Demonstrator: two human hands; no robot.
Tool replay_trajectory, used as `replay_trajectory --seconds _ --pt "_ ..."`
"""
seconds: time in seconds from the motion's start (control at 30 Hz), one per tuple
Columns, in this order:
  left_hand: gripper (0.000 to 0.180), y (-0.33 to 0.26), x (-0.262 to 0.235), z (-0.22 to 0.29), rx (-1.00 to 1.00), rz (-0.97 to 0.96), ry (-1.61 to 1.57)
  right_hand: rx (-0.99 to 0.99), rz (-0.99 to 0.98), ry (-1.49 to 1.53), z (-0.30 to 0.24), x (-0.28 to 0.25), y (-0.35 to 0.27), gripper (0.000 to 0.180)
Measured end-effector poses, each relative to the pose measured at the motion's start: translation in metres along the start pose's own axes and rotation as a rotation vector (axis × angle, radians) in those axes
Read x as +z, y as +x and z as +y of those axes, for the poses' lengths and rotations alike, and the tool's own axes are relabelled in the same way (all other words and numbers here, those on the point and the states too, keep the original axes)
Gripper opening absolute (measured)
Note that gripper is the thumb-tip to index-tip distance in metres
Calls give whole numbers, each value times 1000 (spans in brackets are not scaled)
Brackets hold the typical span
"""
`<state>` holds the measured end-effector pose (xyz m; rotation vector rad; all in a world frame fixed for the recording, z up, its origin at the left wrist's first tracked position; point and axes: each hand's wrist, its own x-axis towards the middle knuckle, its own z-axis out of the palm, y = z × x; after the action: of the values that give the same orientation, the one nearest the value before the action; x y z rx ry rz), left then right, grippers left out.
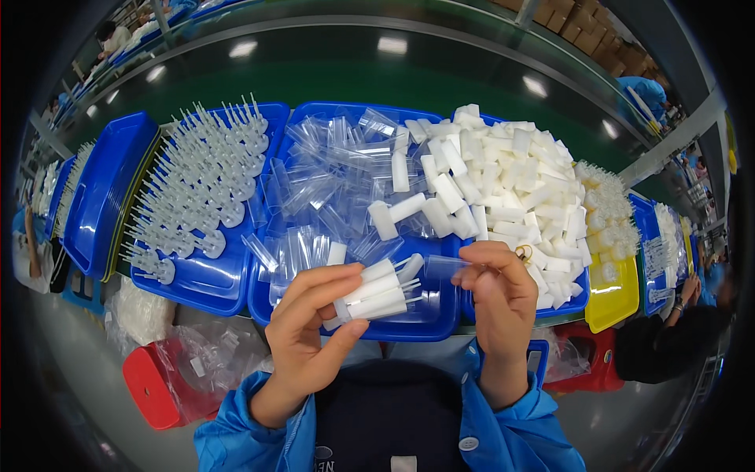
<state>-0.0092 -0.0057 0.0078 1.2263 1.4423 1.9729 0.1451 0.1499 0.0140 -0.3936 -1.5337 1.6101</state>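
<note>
My left hand (303, 330) is closed around a pronged plastic part (376, 293), tilted with its thin prongs toward the right. White blocks sit on several of the prongs, and a clear round base shows near my fingers. My right hand (501, 307) pinches a clear plastic sleeve (444, 266) between thumb and fingers, its free end close to the prongs. Both hands hover over the near edge of a blue tray (440, 315). Loose clear sleeves (322, 169) fill much of that tray, and a heap of white blocks (523, 181) lies to the right.
At left, a blue tray (200, 285) holds rows of pronged parts (208, 165); stacked blue trays (110, 197) lean beyond it. A yellow tray (613, 303) stands at right. A green conveyor belt (330, 67) runs behind. Red stools (149, 389) flank me; other people work nearby.
</note>
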Motion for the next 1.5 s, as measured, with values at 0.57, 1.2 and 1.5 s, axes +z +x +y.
replay_trajectory --seconds 0.57,1.2,1.5 --pt "38 1 0 -1 45 -24 113 166 68 -64 -13 11 -4 13" --pt "40 0 2 1 27 -19 224 146 52 -105 -11 16 -9 11" --pt "41 6 -3 3 122 -140 339 118 86 -37 -8 18 -13 13"
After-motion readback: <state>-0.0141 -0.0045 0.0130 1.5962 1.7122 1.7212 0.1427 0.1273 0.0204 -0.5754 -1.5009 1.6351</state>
